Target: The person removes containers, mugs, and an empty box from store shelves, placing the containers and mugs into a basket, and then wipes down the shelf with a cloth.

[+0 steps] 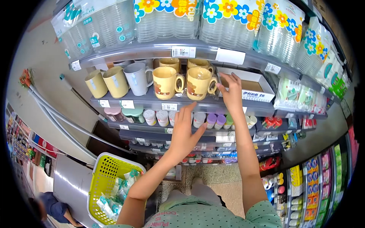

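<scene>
Nearest us, a pale green shirt with dark dots (194, 214). Lower left, a lime-green perforated plastic basket (110, 167) holding teal-and-white plastic packets (123, 188).

Hands next, well apart from each other. We see the left hand (185, 131) with thumb and fingers spread, nothing in its grip, in front of the dark grey shelf edge (146, 105), below the mugs. The right hand (230, 93) is raised just beside a yellow mug with a brown bear print (197, 85), on its handle side, thumb and fingers parted; we can't tell whether it touches the handle.

That mug stands upright on the shelf, right of a matching yellow bear-print mug (164, 81). Left of those we have a pale grey mug (137, 79) and two plain pale-yellow mugs (116, 82); right of the hand, an open white cardboard box (264, 91). Behind the front pair, two more yellow mugs (170, 64), partly hidden.
</scene>
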Tool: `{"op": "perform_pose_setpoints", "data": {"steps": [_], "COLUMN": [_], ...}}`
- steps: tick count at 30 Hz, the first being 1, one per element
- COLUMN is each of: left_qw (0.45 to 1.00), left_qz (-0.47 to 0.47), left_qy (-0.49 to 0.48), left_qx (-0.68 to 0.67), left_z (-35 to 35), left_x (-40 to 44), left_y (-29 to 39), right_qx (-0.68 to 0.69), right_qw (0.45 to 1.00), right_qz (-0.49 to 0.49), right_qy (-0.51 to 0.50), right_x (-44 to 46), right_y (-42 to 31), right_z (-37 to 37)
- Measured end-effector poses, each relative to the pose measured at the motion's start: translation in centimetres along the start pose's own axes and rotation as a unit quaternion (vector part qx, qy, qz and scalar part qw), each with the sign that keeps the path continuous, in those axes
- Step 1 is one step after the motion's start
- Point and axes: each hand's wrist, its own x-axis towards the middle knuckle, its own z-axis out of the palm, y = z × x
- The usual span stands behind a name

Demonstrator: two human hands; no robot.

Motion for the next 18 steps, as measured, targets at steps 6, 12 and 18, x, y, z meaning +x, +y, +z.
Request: {"op": "perform_pose_setpoints", "data": {"steps": [6, 12, 18], "left_qw": [0.998, 0.992, 0.980], "left_qz": [-0.031, -0.060, -0.059], "left_qy": [0.040, 0.086, 0.160], "left_qx": [0.033, 0.064, 0.105], "left_z": [2.6, 3.5, 3.8], "left_x": [0.8, 1.3, 1.2], "left_y": [-0.1, 0.2, 0.0], "right_qx": [-0.004, 0.106, 0.178], "right_qw": [0.995, 0.993, 0.980], "right_qz": [-0.046, -0.021, -0.091], "right_qy": [-0.087, -0.053, 0.000], "right_x": [1.4, 1.2, -0.6], "right_y": [3.3, 3.2, 2.2], "right_z": [1.7, 1.4, -0.7]}}
